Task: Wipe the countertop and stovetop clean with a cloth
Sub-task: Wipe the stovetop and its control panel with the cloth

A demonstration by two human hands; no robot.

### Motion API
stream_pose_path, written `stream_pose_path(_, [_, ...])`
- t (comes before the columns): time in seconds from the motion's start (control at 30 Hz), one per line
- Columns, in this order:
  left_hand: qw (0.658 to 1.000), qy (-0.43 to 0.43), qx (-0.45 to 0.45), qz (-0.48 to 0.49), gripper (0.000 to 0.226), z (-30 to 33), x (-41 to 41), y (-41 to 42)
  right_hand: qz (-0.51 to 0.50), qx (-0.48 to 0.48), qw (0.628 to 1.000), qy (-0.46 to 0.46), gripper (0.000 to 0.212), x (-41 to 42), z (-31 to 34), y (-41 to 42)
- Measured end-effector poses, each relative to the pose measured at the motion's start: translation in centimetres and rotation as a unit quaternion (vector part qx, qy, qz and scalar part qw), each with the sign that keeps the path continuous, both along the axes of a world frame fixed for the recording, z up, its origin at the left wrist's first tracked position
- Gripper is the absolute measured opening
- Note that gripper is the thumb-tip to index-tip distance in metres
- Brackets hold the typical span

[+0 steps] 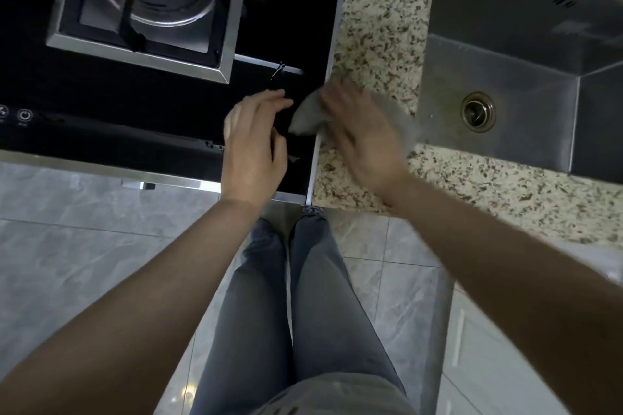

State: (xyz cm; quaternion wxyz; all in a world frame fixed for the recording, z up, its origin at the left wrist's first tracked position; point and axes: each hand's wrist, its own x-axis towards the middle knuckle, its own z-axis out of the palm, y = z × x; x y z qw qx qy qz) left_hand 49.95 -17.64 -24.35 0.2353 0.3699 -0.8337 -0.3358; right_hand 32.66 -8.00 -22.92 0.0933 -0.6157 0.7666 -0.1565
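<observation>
Head view, left to right. Black glass stovetop fills 9 to 12 o'clock; steel burner surround at 11, touch controls at 9. Left hand is seen over the stovetop's right front corner, fingers loosely spread, nothing gripped. Grey cloth is draped across the seam between stovetop and speckled countertop, near centre. Right hand is pressed flat on the cloth, palm down, motion-blurred; no closed grip visible. Steel sink at 2 o'clock, drain at 3.
</observation>
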Motion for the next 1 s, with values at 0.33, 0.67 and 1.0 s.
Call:
stream_pose_path(0.33, [1.0,-0.015,-0.01,0.015,0.049,-0.3,-0.3,0.0,-0.027,-0.022,0.999,-0.032,0.045,4.1,-0.8,0.7])
stream_pose_path(0.67, [1.0,-0.02,-0.007,0.022,0.054,0.1,-0.4,0.2,-0.149,-0.057,0.987,0.024,0.044,-0.4,-0.6,-2.1])
stream_pose_path(1.0, [0.998,-0.008,0.055,0.035,0.044,0.4,-0.3,0.1,-0.156,-0.075,0.979,-0.111,0.045,-3.7,-0.6,-5.8])
